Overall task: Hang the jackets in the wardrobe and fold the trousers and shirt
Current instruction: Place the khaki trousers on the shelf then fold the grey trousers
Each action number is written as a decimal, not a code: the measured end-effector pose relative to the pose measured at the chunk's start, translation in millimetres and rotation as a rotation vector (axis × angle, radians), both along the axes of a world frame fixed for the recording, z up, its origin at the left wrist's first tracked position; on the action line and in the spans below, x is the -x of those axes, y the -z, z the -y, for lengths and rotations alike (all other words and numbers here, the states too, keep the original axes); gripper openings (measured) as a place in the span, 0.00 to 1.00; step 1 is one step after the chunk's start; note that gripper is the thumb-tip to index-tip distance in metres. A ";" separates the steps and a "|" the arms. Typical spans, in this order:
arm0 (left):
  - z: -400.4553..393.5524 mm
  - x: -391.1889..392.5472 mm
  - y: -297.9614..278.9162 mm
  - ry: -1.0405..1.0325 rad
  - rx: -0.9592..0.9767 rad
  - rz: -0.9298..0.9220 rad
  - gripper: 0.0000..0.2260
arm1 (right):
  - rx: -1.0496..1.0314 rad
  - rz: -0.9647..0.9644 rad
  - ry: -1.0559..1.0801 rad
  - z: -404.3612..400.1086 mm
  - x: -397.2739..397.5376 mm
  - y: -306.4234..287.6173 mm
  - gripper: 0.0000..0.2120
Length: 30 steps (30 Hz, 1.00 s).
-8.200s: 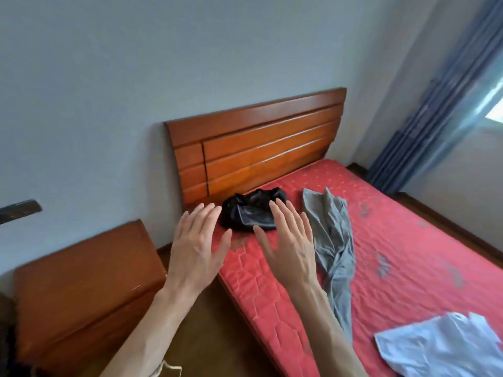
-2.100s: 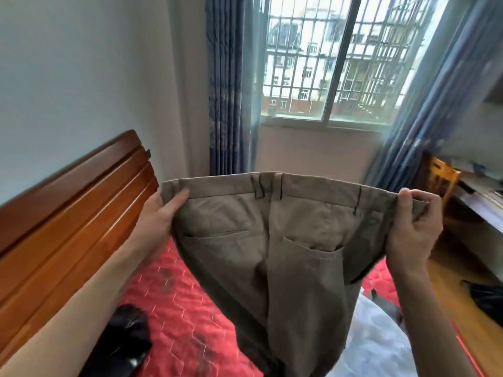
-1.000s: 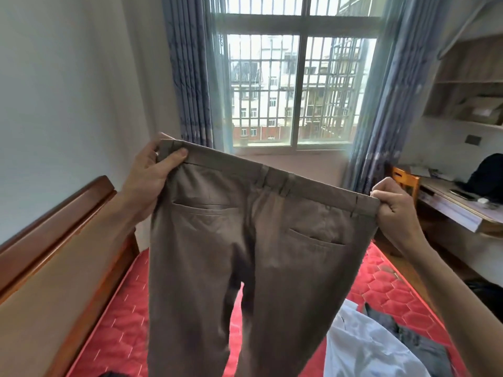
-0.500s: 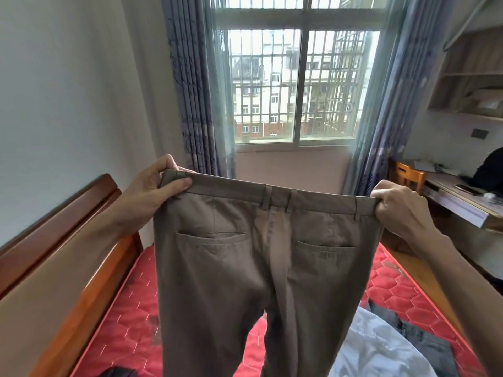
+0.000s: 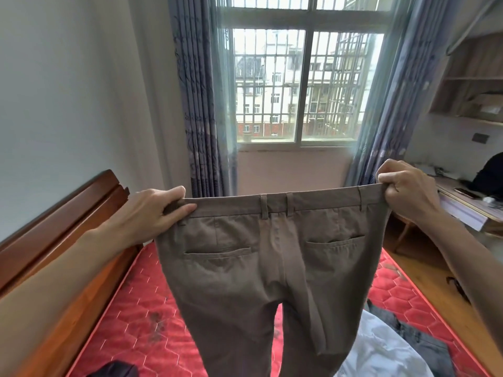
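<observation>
Brown trousers (image 5: 272, 268) hang spread out in front of me above the bed, back pockets facing me, legs dropping out of view at the bottom. My left hand (image 5: 155, 213) pinches the left end of the waistband. My right hand (image 5: 405, 186) grips the right end, fingers curled over the band. A white shirt (image 5: 381, 352) lies on the red mattress (image 5: 130, 322) at the lower right, with grey trousers (image 5: 419, 341) beside it. A dark garment (image 5: 114, 370) shows at the bottom left edge.
The wooden headboard (image 5: 62, 221) runs along the left. A barred window (image 5: 299, 85) with blue curtains (image 5: 201, 104) is straight ahead. A desk (image 5: 462, 205) with a dark object and shelves stands at the right, above wooden floor (image 5: 413, 268).
The waistband has dropped lower in the view and is pulled out wider and level between my hands. The view has tilted slightly toward the bed.
</observation>
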State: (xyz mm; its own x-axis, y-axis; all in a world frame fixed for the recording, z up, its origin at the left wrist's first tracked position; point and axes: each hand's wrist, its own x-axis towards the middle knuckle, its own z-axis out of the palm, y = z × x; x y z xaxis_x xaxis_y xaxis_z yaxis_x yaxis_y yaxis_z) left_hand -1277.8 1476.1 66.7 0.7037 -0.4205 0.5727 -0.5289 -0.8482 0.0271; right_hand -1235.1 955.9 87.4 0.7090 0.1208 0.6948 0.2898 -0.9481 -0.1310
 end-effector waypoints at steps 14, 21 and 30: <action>1.1 -17.6 9.8 -0.190 -0.043 -0.083 0.33 | -0.176 -0.354 -0.390 17.9 25.7 -5.1 0.25; 4.1 -16.7 13.9 0.088 0.377 -0.454 0.28 | -0.226 -0.405 -0.476 3.8 30.1 33.0 0.22; 17.4 28.6 -24.1 0.145 0.735 -0.824 0.18 | -0.340 -0.188 -0.326 -12.4 50.6 22.3 0.15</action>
